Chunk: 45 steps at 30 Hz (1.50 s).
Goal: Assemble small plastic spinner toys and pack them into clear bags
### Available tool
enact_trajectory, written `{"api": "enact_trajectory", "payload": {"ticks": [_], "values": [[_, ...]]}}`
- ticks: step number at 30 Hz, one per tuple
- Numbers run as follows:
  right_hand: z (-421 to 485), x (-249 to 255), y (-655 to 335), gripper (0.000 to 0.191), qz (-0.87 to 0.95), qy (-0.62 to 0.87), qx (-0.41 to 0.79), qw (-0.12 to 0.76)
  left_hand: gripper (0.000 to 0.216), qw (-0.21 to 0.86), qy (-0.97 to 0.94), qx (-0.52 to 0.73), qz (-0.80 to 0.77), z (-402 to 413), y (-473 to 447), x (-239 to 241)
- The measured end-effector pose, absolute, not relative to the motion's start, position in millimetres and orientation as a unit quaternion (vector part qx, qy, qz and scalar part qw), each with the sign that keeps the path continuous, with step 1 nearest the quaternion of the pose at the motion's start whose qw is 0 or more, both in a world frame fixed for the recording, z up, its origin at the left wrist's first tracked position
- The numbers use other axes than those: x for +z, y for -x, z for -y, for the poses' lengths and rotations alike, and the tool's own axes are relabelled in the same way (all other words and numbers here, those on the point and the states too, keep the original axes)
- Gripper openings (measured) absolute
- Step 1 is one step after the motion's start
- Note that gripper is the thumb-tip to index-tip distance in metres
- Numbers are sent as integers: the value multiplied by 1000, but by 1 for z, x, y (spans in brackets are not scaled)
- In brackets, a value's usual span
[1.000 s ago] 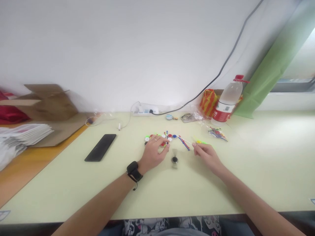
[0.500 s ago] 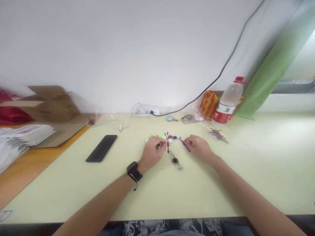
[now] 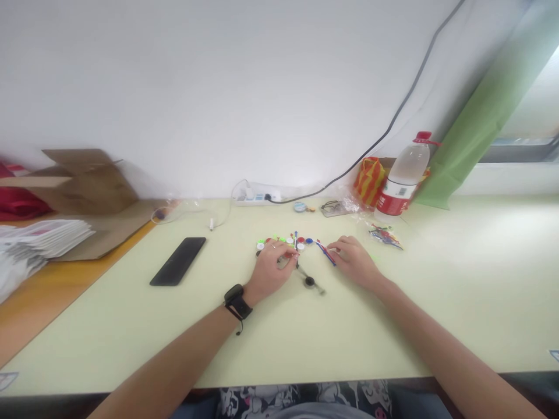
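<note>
My left hand (image 3: 273, 266), with a watch on the wrist, is closed in a pinch over a group of small parts; what its fingertips hold I cannot make out. My right hand (image 3: 354, 261) is closed on thin red, white and blue plastic arrows (image 3: 325, 252), which slant down towards the palm. Between the hands lie small round discs, among them a blue disc (image 3: 309, 240) and a white disc (image 3: 301, 247). An upright blue-tipped arrow (image 3: 296, 234) stands out behind the left fingertips. Below them is a black disc (image 3: 310, 281) on a greyish strip, slightly blurred.
A black phone (image 3: 178, 262) lies to the left. At the right are a bag of coloured parts (image 3: 386, 237) and a large water bottle (image 3: 400, 183). A power strip (image 3: 257, 196) runs along the wall. Cardboard (image 3: 94, 186) and stacked papers (image 3: 52, 235) occupy the far left.
The black disc's strip has turned a little, its lower end swinging to the right. My left fingertips now cover more of the dark piece beside them. The right hand keeps its grip.
</note>
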State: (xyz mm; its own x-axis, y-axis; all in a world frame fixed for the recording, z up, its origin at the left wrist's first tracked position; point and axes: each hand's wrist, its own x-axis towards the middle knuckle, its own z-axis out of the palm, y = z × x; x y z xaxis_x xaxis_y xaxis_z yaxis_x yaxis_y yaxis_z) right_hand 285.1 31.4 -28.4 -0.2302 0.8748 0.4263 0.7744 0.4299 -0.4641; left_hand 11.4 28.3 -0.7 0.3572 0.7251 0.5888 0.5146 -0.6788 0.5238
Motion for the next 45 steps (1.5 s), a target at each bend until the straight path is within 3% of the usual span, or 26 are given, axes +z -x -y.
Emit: {"api": "enact_trajectory", "payload": {"ticks": [5,13,21,28,38,45], "values": [[-33,-31,-290,30,794,498,60,343,12,131,-818,418,-373,-26,-12,2],[-31,-35,-287,40,841,471,54,260,12,132,-822,405,-377,-26,-13,0],[-28,-34,-286,40,847,472,34,243,12,130,-825,408,-369,-27,-13,-2],[-29,-30,-285,31,845,455,32,279,12,132,-822,413,-369,-27,-14,-2],[-26,-19,-281,19,746,493,105,435,12,131,-822,411,-371,-27,-13,-3],[-26,-20,-281,17,749,479,110,445,11,132,-824,411,-368,-26,-13,-3]]}}
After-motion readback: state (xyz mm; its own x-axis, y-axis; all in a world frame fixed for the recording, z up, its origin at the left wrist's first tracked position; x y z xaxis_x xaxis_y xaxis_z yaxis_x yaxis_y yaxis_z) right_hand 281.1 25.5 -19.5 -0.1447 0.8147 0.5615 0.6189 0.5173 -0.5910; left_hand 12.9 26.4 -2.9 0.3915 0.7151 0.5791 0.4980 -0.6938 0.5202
